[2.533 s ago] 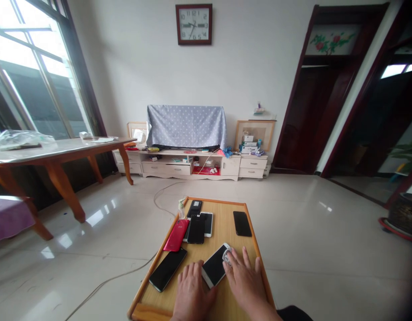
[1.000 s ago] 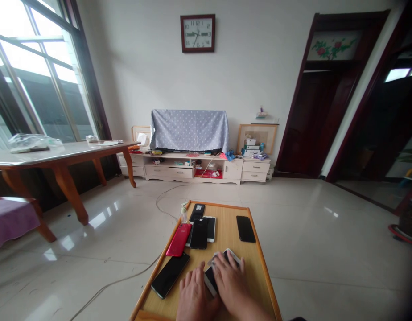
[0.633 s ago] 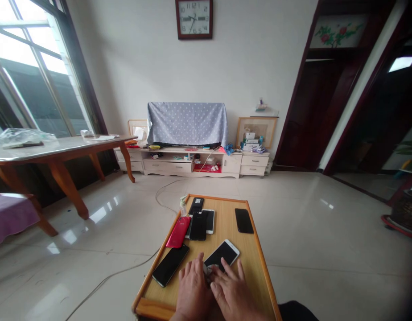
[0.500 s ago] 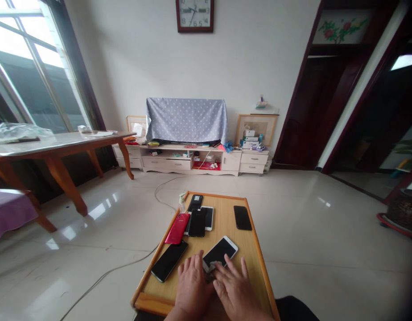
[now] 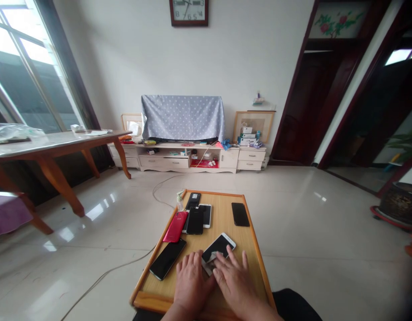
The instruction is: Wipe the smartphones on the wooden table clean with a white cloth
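Observation:
A white smartphone [image 5: 222, 243] with a dark screen lies at a slant on the small wooden table, its near end partly covered. My left hand [image 5: 191, 278] is at the phone's lower left edge, fingers curled and thumb along the near end, steadying it. Under the fingers of my right hand [image 5: 234, 276] is a thin greyish cloth [image 5: 212, 257], pressed on the lower screen; the outer fingers are spread. Left of my hands lies a black phone [image 5: 167, 259], with a red phone [image 5: 175, 226] just beyond it.
On the wooden table [image 5: 222, 200], a black phone [image 5: 195, 220] overlaps a white phone [image 5: 208, 215]. Behind them are another dark phone [image 5: 193, 200] and a small pump bottle [image 5: 179, 201]. One more black phone [image 5: 240, 214] lies at the right. A cable [image 5: 119, 266] runs over the floor.
The camera view has shifted slightly. My right fingers and the cloth have moved a little up the phone's screen. My left hand stays by the phone's edge.

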The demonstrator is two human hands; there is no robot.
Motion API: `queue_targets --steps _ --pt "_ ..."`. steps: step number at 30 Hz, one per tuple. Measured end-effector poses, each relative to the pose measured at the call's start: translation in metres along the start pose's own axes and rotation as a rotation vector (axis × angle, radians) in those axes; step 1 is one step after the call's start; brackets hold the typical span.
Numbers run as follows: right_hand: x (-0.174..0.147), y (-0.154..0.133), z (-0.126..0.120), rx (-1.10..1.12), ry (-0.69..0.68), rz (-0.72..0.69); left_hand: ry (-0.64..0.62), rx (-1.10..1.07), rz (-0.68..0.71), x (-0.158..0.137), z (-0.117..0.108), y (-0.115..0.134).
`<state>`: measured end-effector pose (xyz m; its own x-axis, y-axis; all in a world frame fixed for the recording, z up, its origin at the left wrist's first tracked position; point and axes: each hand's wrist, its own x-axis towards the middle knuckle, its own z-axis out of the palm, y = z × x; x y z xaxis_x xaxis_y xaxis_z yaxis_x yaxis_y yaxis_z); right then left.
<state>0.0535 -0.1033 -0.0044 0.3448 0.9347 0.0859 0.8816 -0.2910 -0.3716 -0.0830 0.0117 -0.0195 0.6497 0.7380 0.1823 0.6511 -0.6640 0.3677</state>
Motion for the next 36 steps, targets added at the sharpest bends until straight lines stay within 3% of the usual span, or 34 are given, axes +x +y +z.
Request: queue_targets --steps 5,7,11,13,18,20,25,27,29,33,36 --pt "0.019 0.018 -0.010 -0.078 0.056 0.254 -0.012 -0.003 -0.014 0.000 -0.002 0.002" --pt "0.017 0.009 -0.005 -0.054 0.024 0.199 -0.028 -0.004 -0.029 0.000 -0.002 0.000" --pt "0.003 -0.014 0.010 0.071 -0.067 -0.061 -0.071 -0.003 -0.023 0.000 0.000 -0.005" --pt "0.004 -0.014 0.011 0.075 -0.063 -0.094 -0.068 -0.002 -0.021 0.000 0.000 -0.005" --pt "0.031 0.011 0.000 -0.078 0.053 0.170 -0.014 -0.030 -0.029 0.000 -0.002 0.000" --pt "0.036 0.011 0.000 -0.095 0.077 0.215 -0.002 -0.035 -0.020 0.000 0.000 -0.002" --pt "0.021 -0.019 0.014 0.065 -0.032 -0.096 0.019 -0.031 0.008 0.000 0.009 -0.013" --pt "0.020 -0.021 0.016 0.094 -0.045 -0.158 0.022 -0.036 0.009 0.000 0.011 -0.014" --pt "0.025 -0.014 0.012 0.058 -0.002 -0.094 0.038 -0.037 0.000 0.000 0.011 -0.012" --pt "0.044 0.004 0.003 -0.048 0.106 0.179 0.062 -0.019 -0.004 0.000 0.010 -0.008" --pt "0.043 -0.003 0.009 -0.013 0.068 0.113 0.058 0.014 0.006 0.001 0.012 -0.009"
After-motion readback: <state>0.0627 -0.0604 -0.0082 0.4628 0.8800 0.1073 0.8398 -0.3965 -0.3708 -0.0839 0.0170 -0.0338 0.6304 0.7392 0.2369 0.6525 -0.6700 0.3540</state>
